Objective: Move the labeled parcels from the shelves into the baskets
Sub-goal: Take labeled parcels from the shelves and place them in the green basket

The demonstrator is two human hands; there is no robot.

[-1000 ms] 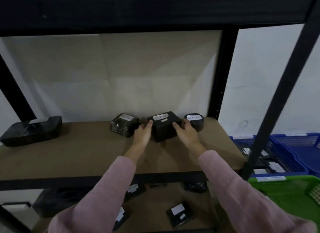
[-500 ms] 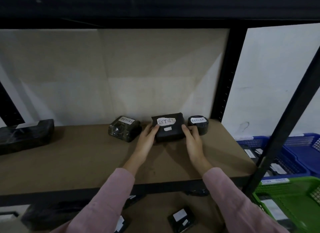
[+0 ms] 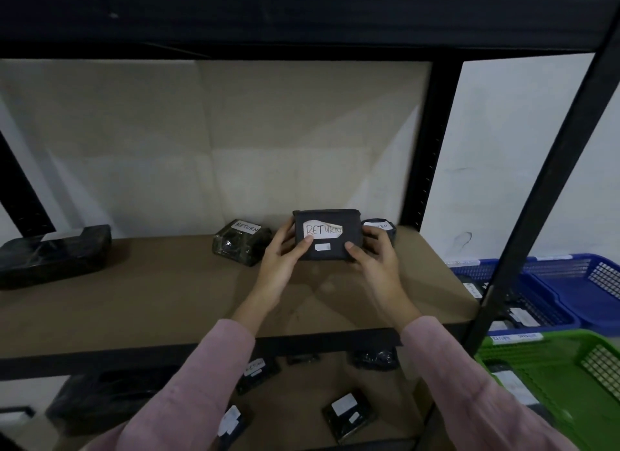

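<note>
The black parcel (image 3: pixel 327 234) is at the back right of the upper shelf (image 3: pixel 151 299), held upright between both hands with its front to the camera; whether its lower edge touches the board cannot be told. The left hand (image 3: pixel 280 261) grips its left edge, thumb pressed on the front at the label's lower corner and fingers curled behind. The right hand (image 3: pixel 377 257) grips the right edge the same way, thumb on the lower front and fingers wrapped round the side. The parcel is flat, rectangular and matt dark, with a white label handwritten RETURN, one corner peeling, and a small white sticker under it. Just to its left lies a glossy wrapped parcel (image 3: pixel 241 246), also labelled RETURN. Just behind the right fingers sits a small round parcel (image 3: pixel 379 225), partly hidden. A long black parcel (image 3: pixel 55 252) lies well apart at the left end. A black upright (image 3: pixel 424 141) stands at the back right corner, and a slanting front post (image 3: pixel 536 215) crosses before the blue baskets (image 3: pixel 553 276) and green basket (image 3: pixel 553 376) to the right. More labelled parcels (image 3: pixel 347 412) lie on the lower shelf
</note>
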